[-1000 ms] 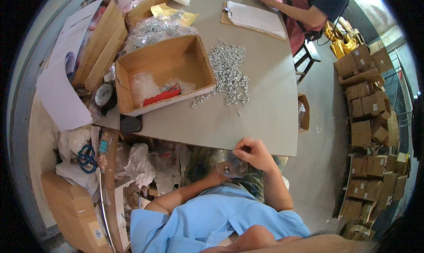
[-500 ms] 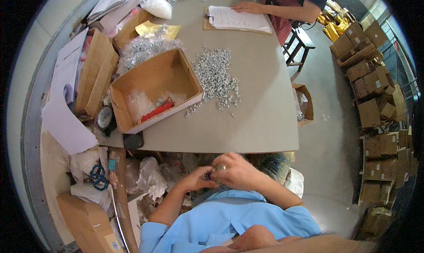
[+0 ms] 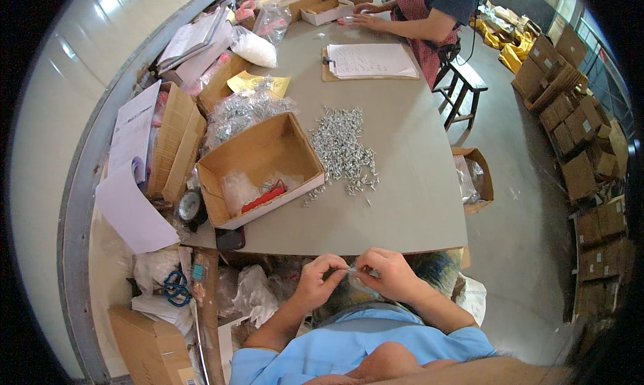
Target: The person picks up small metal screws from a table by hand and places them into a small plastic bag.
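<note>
In front of my body, below the table's near edge, my left hand (image 3: pixel 316 282) pinches one end of a small clear plastic bag (image 3: pixel 363 286). My right hand (image 3: pixel 389 274) grips the same bag from the other side, thumb and fingers pressed together. Whether anything is inside the bag is too small to tell. Beyond my hands, a loose heap of small silver screws (image 3: pixel 342 147) lies spread on the grey table (image 3: pixel 409 183). Left of the heap stands an open cardboard box (image 3: pixel 265 147) holding clear plastic bags and a red object (image 3: pixel 265 198).
A clipboard with papers (image 3: pixel 372 61) lies farther back. A co-worker (image 3: pixel 429 26) stands at the far right corner beside a dark stool (image 3: pixel 463 83). Bags, cartons and papers crowd the left side. Blue-handled scissors (image 3: pixel 176 289) lie lower left. Stacked cartons (image 3: pixel 594 230) line the right.
My hands have drawn apart, and clear plastic now shows between them. The co-worker's hand has left the clipboard for the table's far end. The whole view has shifted a little.
</note>
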Motion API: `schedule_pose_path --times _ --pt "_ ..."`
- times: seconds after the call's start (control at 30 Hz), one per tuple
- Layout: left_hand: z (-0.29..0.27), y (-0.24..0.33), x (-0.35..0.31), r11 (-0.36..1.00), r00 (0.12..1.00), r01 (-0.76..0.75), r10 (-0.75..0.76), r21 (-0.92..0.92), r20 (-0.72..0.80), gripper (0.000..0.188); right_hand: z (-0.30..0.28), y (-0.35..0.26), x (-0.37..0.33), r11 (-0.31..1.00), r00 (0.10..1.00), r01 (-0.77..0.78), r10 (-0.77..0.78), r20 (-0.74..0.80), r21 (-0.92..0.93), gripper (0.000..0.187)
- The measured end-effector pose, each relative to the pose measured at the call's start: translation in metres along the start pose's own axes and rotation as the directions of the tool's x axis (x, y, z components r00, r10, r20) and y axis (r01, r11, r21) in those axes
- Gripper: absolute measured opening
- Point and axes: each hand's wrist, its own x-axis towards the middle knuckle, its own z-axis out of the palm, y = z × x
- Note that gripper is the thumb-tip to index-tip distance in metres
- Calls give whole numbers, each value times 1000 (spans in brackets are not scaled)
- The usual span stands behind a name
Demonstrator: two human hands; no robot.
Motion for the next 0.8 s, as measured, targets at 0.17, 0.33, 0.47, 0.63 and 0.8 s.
schedule_pose_path --times 0.17,0.33,0.47,0.63,0.8 --pt "8 10 9 983 999 -33 25 180 45 8 1 4 -1 998 998 -61 61 -3 -15 13" --pt "7 17 15 972 993 -81 60 222 101 7 0 8 -1 998 999 21 -19 32 -56 16" --pt "-9 28 23 974 997 -17 1 227 71 8 -5 8 -1 999 999 37 -37 -10 -8 17" --pt "-10 43 36 958 988 -82 43 274 147 8 -5 2 10 970 968 182 -205 -145 -161 18" --pt "-2 44 40 939 982 -160 121 304 143 6 -7 4 10 955 956 218 -251 -153 -203 18"
